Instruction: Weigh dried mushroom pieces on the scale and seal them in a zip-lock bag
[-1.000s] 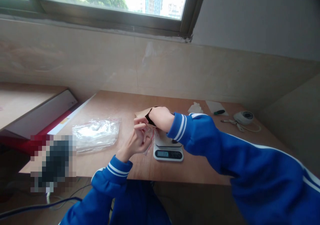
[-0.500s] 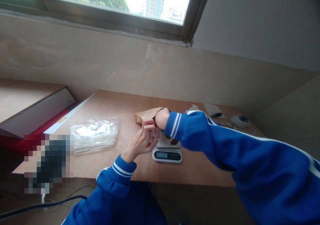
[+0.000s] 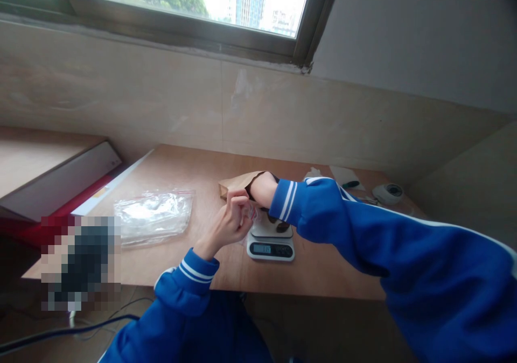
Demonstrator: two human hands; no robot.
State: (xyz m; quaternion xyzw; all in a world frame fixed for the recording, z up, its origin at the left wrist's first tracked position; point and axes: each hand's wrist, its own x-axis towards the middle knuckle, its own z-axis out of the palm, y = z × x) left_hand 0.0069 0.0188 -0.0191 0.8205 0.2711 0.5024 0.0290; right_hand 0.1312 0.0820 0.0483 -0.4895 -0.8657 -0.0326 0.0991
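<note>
My left hand (image 3: 230, 221) is raised above the wooden table (image 3: 194, 169), its fingers pinched on a small clear zip bag (image 3: 251, 216) with a red seal line. My right hand (image 3: 262, 188) reaches into the mouth of a brown paper bag (image 3: 236, 182) that lies just behind the left hand; its fingers are hidden inside the bag. A small digital scale (image 3: 270, 242) sits under both hands, its display lit, with something dark on its platform.
A pile of clear zip bags (image 3: 151, 216) lies on the table to the left. At the back right are a white tissue (image 3: 313, 173), a green pen (image 3: 349, 184) on a paper, and a white round device (image 3: 388, 193) with a cable. A red-edged board (image 3: 64, 182) leans at left.
My right hand has gone deeper into the brown paper bag, and my left hand with the small clear bag has moved up close to the bag's mouth.
</note>
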